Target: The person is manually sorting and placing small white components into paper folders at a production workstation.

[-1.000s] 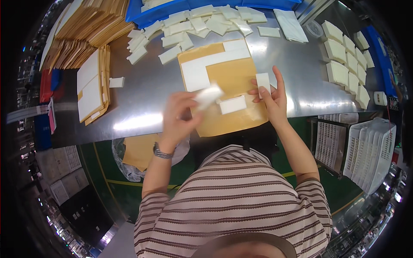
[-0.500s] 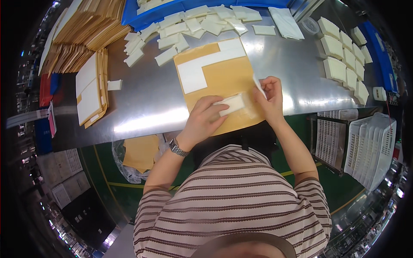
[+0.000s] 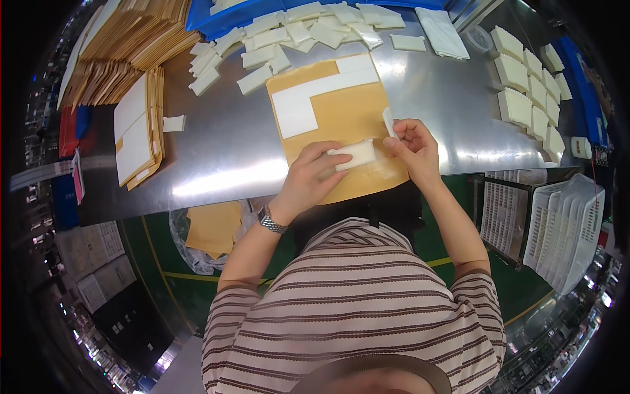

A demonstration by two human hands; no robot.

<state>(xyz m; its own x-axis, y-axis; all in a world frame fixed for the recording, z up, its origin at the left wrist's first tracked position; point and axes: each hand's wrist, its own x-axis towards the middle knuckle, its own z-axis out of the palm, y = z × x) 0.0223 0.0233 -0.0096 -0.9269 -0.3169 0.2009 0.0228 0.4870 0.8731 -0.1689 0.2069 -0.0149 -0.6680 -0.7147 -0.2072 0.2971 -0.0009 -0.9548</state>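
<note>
In front of me a brown paper sheet or envelope (image 3: 348, 113) with white patches across its far and left parts lies on the metal table, reaching its near edge. On its near half is a pale rectangular block (image 3: 355, 155), gripped at its left end by the fingers of my left hand (image 3: 307, 177). My right hand (image 3: 418, 152) is closed by the sheet's right edge, pinching a thin white piece (image 3: 388, 122) that stands up from its fingertips. What the thin piece is cannot be made out.
Many similar pale blocks (image 3: 328, 31) lie loosely before a blue bin (image 3: 243, 21). Stacked brown envelopes (image 3: 118, 69) stand far left, with a smaller pile (image 3: 139, 131) nearer. More blocks (image 3: 515, 108) form rows at right. A folded white cloth (image 3: 442, 33) lies at the back.
My right hand has shifted slightly, its thumb now nearer the block, and the thin white piece stands more upright. My left hand stays on the block.
</note>
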